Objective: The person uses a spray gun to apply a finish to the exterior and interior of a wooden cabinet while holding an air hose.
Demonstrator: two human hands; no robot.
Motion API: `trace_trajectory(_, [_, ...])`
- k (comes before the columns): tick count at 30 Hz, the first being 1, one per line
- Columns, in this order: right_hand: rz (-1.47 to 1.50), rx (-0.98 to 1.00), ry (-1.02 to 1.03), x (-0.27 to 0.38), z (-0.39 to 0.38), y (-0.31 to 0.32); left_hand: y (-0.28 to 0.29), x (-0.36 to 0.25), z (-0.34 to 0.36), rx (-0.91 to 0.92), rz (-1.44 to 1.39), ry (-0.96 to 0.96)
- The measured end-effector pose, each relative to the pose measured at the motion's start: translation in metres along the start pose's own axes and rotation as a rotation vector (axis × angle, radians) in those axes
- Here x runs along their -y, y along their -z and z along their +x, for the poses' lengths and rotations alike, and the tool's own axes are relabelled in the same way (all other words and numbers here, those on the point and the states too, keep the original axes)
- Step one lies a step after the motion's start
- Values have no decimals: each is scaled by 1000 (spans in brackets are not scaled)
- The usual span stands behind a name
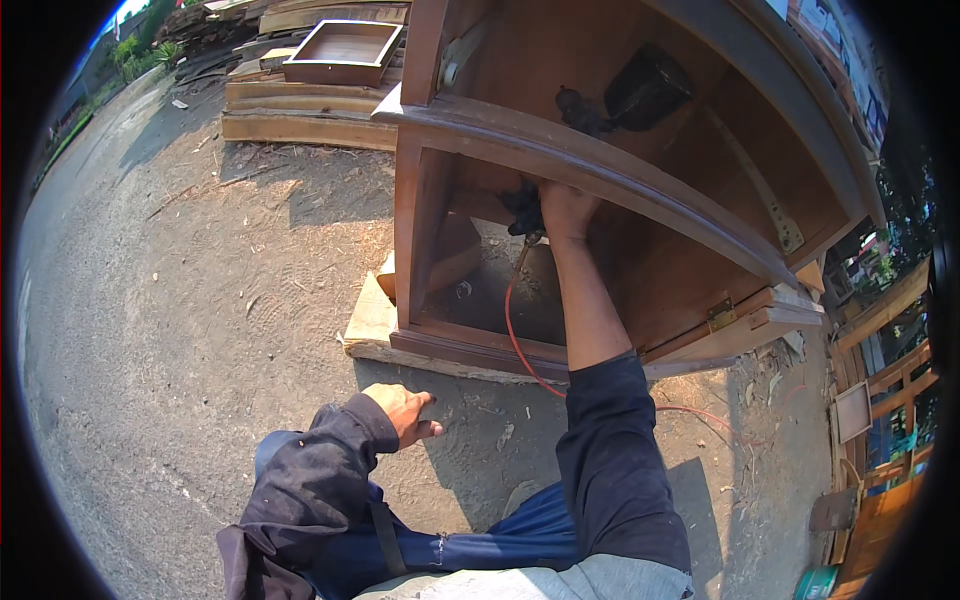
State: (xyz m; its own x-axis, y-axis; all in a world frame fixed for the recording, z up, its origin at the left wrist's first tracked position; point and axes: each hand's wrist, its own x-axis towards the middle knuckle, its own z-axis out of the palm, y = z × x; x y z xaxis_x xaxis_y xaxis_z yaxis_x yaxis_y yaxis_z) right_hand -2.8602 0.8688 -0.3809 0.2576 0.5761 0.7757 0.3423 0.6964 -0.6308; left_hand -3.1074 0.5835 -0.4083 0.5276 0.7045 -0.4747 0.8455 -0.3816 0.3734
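Observation:
My right hand (566, 212) reaches into the lower opening of a brown wooden cabinet (590, 165). Its fingers are closed round the black handle of a spray gun (524, 208), partly hidden by the hand and the front rail. From the handle's lower end hangs a thin red hose (513, 325). Above the rail shows a dark cup (650, 90) with a knobbed black part beside it; the rail hides whether these join the handle. Over the ground, apart from the cabinet, my left hand (402, 413) holds nothing, thumb and forefinger apart and the others loosely curled.
The cabinet rests on rough wooden blocks (370, 318). Beyond its left side, a brown drawer (345, 50) lies on stacked planks (305, 125). The hose trails off rightward over dusty ground (270, 290). A hinge (720, 314) is on the cabinet's right side. Wooden frames (853, 412) stand far right.

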Motion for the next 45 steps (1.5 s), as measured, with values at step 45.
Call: trace_trajectory(45, [-416,459,-456,-22,-113,21,15,-13,-17,51,41,17])
